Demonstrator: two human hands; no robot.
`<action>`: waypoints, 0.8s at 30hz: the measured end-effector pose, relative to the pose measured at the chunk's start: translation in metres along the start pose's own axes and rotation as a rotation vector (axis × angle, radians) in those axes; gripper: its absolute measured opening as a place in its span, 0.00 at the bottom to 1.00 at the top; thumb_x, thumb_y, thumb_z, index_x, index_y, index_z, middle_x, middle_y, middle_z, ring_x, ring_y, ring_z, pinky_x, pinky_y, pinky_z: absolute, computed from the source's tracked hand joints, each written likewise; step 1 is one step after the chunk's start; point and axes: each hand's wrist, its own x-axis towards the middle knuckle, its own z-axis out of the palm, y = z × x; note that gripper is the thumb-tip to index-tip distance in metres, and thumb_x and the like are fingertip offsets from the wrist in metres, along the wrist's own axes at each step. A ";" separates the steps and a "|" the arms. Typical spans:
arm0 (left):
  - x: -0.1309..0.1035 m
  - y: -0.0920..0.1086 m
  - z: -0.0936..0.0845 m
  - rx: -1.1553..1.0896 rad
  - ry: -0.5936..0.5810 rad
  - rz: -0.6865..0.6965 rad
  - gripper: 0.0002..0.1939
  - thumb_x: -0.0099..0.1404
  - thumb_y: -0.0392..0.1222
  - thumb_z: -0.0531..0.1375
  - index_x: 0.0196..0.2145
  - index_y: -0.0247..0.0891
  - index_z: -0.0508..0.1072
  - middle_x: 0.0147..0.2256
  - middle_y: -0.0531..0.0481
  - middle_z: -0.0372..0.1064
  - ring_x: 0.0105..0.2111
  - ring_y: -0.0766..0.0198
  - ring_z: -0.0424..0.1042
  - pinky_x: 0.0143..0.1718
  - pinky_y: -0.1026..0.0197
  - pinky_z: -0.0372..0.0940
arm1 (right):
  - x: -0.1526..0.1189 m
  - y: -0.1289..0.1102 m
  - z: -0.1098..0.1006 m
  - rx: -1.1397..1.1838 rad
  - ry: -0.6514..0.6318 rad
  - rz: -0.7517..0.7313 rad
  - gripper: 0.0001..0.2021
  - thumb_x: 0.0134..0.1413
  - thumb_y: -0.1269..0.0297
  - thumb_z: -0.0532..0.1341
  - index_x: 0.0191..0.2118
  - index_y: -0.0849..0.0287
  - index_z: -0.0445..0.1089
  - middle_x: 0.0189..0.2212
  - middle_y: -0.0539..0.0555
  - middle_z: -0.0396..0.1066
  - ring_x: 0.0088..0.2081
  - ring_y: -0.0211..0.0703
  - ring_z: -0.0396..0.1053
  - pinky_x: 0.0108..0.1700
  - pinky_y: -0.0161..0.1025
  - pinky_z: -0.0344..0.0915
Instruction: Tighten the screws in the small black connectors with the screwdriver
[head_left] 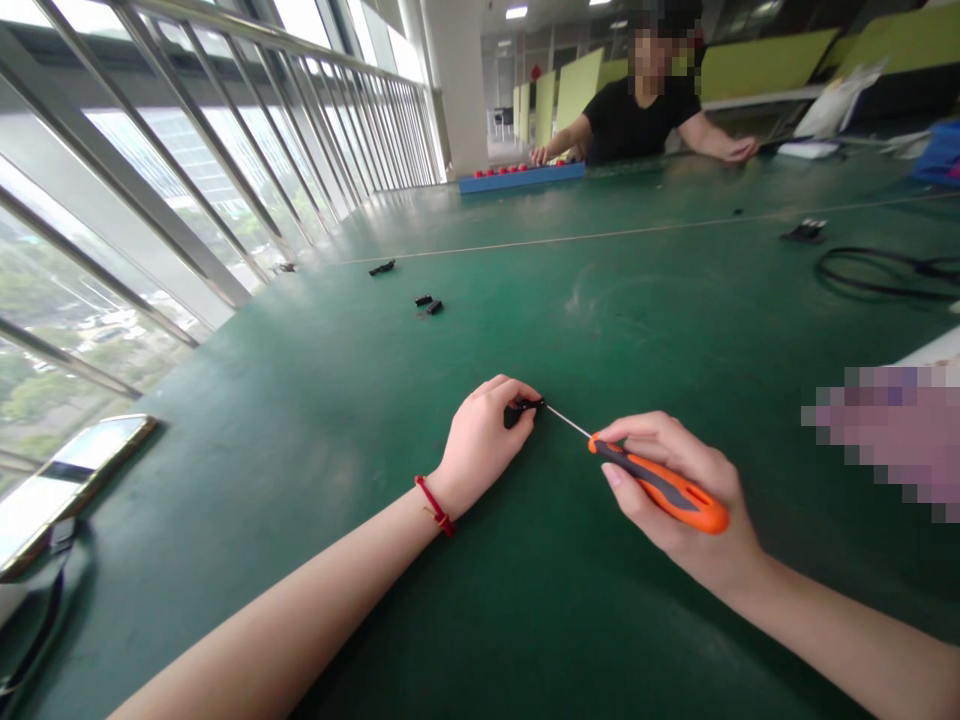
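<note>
Between the thumb and fingers of my left hand point(484, 430) is a small black part point(523, 408), held low over the green table; its exact kind is hard to make out. My right hand point(682, 500) is closed round the orange and grey handle of a screwdriver point(664, 490). The thin metal shaft points left, and its tip meets the right end of the black part. A red cord bracelet circles my left wrist.
Small black pieces point(429, 304) lie on the green table point(300, 370), with another piece point(382, 268) beyond. A phone point(67, 480) rests by the railing point(187, 100). Across the table sits a person point(641, 120) beside a blue strip point(521, 178) with red knobs. A black cable point(885, 290) coils at right.
</note>
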 end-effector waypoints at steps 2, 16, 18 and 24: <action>0.000 0.000 0.000 0.001 -0.001 0.002 0.08 0.60 0.32 0.56 0.36 0.38 0.73 0.36 0.51 0.70 0.36 0.65 0.69 0.39 0.62 0.65 | 0.000 0.000 0.001 -0.007 0.041 -0.011 0.07 0.51 0.70 0.60 0.38 0.54 0.65 0.29 0.50 0.70 0.32 0.41 0.70 0.34 0.38 0.68; 0.000 0.000 -0.001 0.006 0.001 0.006 0.08 0.60 0.32 0.56 0.36 0.38 0.72 0.36 0.51 0.70 0.36 0.64 0.69 0.39 0.61 0.65 | 0.000 0.001 0.002 0.009 0.185 -0.032 0.12 0.49 0.72 0.61 0.41 0.55 0.65 0.37 0.52 0.68 0.37 0.40 0.70 0.37 0.37 0.69; 0.000 0.000 -0.001 0.007 0.000 0.006 0.08 0.60 0.32 0.56 0.36 0.38 0.73 0.36 0.51 0.70 0.36 0.64 0.69 0.39 0.61 0.65 | 0.001 0.002 0.003 0.047 0.240 -0.023 0.17 0.48 0.72 0.62 0.45 0.55 0.63 0.36 0.52 0.66 0.37 0.41 0.69 0.39 0.38 0.69; 0.000 -0.001 0.000 0.002 -0.003 0.014 0.08 0.60 0.32 0.55 0.36 0.38 0.73 0.36 0.51 0.70 0.37 0.64 0.70 0.39 0.61 0.65 | -0.001 -0.001 0.001 -0.032 0.025 -0.002 0.08 0.51 0.69 0.60 0.39 0.54 0.66 0.28 0.50 0.68 0.31 0.41 0.69 0.32 0.39 0.67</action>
